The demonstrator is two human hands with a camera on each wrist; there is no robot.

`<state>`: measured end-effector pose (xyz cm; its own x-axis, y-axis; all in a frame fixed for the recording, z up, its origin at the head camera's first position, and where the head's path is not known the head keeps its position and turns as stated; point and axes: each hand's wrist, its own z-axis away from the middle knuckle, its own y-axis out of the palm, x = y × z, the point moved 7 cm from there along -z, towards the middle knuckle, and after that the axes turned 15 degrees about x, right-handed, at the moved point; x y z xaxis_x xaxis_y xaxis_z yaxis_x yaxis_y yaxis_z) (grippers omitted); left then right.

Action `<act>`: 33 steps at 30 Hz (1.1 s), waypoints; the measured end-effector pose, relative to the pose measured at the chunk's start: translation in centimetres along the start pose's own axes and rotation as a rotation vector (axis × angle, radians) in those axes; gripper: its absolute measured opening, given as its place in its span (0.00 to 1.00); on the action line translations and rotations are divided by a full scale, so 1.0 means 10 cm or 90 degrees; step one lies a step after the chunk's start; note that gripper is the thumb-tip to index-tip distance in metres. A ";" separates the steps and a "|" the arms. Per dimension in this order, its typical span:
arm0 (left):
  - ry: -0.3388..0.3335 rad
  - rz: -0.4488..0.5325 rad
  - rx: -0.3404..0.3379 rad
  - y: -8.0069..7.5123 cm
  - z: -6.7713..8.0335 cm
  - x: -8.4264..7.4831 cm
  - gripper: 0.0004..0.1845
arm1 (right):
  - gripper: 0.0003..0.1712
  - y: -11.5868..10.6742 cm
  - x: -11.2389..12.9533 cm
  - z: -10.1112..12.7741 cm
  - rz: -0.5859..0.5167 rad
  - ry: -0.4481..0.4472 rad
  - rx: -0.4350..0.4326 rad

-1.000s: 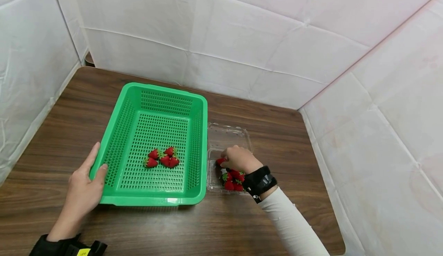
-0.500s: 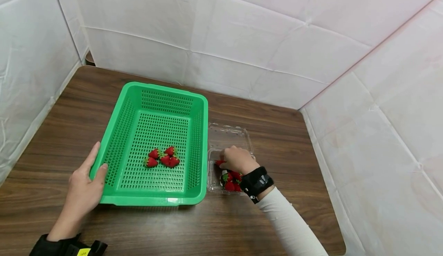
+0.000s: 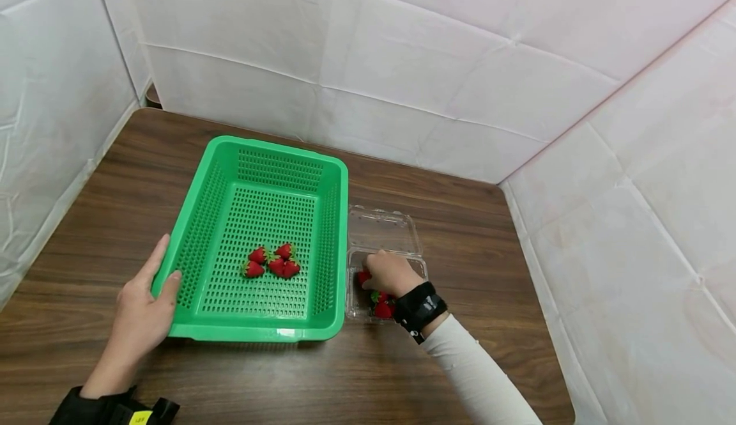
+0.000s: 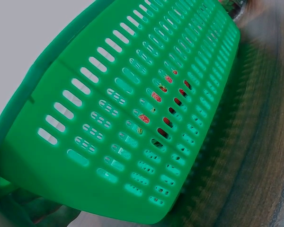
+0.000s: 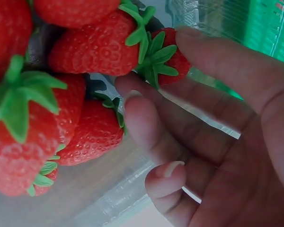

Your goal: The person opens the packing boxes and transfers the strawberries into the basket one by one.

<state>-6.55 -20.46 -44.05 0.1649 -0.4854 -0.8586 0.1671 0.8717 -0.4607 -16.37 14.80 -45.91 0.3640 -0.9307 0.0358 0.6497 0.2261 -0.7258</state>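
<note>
A green perforated basket [image 3: 253, 332] stands on the wooden table with several strawberries [image 3: 270, 262] lying in its middle. My left hand [image 3: 144, 303] grips the basket's near left corner, thumb over the rim. In the left wrist view the basket wall [image 4: 132, 137] fills the frame and red berries [image 4: 156, 97] show through its holes. My right hand [image 3: 388, 271] reaches into a clear plastic clamshell [image 3: 382, 230] just right of the basket. Thumb and forefinger [image 5: 142, 118] pinch a small strawberry [image 5: 173, 56] at the pile's edge. More strawberries [image 5: 85, 47] lie packed beside it.
The clamshell's open lid lies flat towards the far wall. White padded walls [image 3: 402, 61] close in the table on the left, back and right. Bare wooden tabletop [image 3: 356, 374] runs along the near edge and to the right of the clamshell.
My right hand has drawn back a little towards me inside the clamshell, with the small strawberry staying at its fingertips. The left hand and basket have hardly moved.
</note>
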 end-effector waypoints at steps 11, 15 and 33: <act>0.000 -0.002 0.005 0.01 0.01 0.00 0.31 | 0.18 -0.09 0.05 0.09 -0.003 -0.034 -0.008; -0.002 -0.016 0.003 0.01 0.01 0.01 0.32 | 0.16 -0.19 0.09 0.19 -0.015 -0.062 -0.031; 0.007 -0.027 -0.003 -0.01 0.01 0.03 0.32 | 0.10 -0.76 0.38 0.62 0.008 -0.140 -0.158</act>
<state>-6.45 -20.64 -44.23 0.1472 -0.5212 -0.8407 0.1684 0.8507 -0.4979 -15.76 11.28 -36.06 0.5242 -0.8376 0.1539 0.4718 0.1352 -0.8713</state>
